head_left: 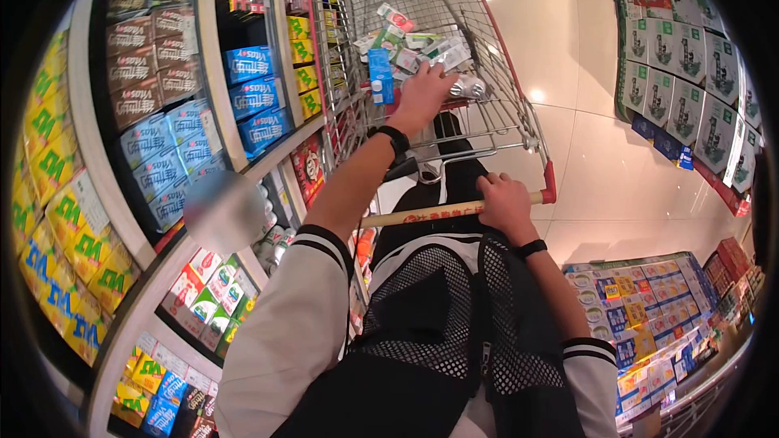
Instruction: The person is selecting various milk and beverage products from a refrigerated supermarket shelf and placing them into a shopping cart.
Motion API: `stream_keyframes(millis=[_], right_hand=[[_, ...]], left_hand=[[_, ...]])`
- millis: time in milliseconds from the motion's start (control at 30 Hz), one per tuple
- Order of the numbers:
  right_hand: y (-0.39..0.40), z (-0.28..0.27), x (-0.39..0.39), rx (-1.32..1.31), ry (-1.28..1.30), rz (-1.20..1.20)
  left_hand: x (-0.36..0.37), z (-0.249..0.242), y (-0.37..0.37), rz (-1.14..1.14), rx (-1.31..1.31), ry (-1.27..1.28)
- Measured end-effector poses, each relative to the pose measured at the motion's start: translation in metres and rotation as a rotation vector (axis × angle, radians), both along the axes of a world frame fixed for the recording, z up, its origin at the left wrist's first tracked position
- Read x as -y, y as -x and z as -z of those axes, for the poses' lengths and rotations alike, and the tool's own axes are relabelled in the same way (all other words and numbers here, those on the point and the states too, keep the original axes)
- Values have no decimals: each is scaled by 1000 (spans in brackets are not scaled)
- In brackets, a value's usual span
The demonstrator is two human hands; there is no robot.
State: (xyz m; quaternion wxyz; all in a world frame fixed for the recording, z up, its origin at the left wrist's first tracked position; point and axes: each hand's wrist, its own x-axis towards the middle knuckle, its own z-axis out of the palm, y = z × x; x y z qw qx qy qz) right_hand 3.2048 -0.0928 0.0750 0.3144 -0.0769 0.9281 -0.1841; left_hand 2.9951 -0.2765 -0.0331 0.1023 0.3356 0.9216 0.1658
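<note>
My left hand [423, 97] reaches over the handle into a wire shopping cart [495, 24]. Its fingers look stretched out and a little apart, at the near edge of a pile of packages. A silver-white packet [449, 53] lies just beyond the fingertips; whether they touch it is hard to see. Left of the hand stands a blue carton [380, 73], and silver cans [471, 88] lie to its right. A red, white and green package [395, 19] tops the far side of the pile. My right hand [506, 201] is wrapped round the cart handle [438, 212] near its right end.
Shelves along the left hold blue Vitasoy packs [260, 100], brown packs [134, 69] and yellow packs [61, 219], close beside the cart. Tiled floor [596, 162] runs along the right. Stacks of white-and-green cartons [686, 109] and a blue-and-yellow display [649, 300] stand there.
</note>
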Motion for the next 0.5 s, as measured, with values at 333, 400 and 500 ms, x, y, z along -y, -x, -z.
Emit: stream_keyframes(millis=[333,400,500], right_hand=[[-2,0,8,7,18,14],[-6,2,12,13,5,10],[-10,2,18,7,-2,-1]], left_hand=[[47,36,-5,-89,206,-1],[47,35,-4,-85,257,53],[52,31,-9,-91,359,117]])
